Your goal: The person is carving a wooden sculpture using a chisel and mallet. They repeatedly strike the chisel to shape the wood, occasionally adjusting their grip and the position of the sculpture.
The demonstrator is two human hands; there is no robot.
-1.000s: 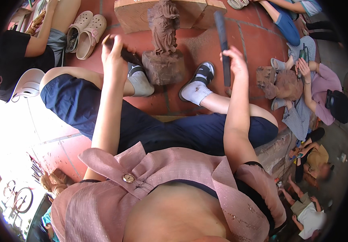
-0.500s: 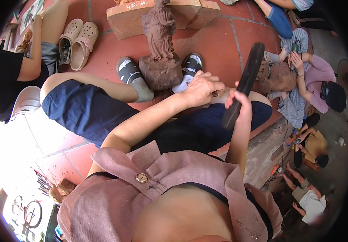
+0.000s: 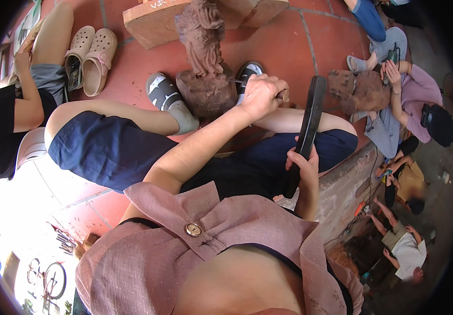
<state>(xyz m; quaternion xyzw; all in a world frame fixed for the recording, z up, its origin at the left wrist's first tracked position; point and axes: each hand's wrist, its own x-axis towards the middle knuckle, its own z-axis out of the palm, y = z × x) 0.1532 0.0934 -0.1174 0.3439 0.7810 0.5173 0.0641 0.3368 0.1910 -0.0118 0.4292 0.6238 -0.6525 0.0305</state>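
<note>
A brown carved wooden figure (image 3: 201,42) stands upright on its rough block base (image 3: 205,94), between my feet. My left hand (image 3: 262,98) is closed round a slim chisel (image 3: 235,81). Its thin dark shaft reaches left to the bottom of the figure, and the handle is mostly hidden in the fist. Whether the tip touches the wood I cannot tell. My right hand (image 3: 305,164), over my right thigh, grips a dark bar-shaped mallet (image 3: 312,113), whose long end points up and away from me, right of the left fist.
Behind the figure lies a thick wood block (image 3: 153,26). Pale clogs (image 3: 97,63) sit at far left, near a seated person in black (image 3: 0,121). To the right, a person in pink (image 3: 420,97) holds a green power tool (image 3: 392,55) at another carving (image 3: 365,90). More people sit beyond.
My right hand has drawn the mallet back toward me, and it stands more upright. My left fist has moved slightly away from me, and the chisel's shaft now shows beside the figure.
</note>
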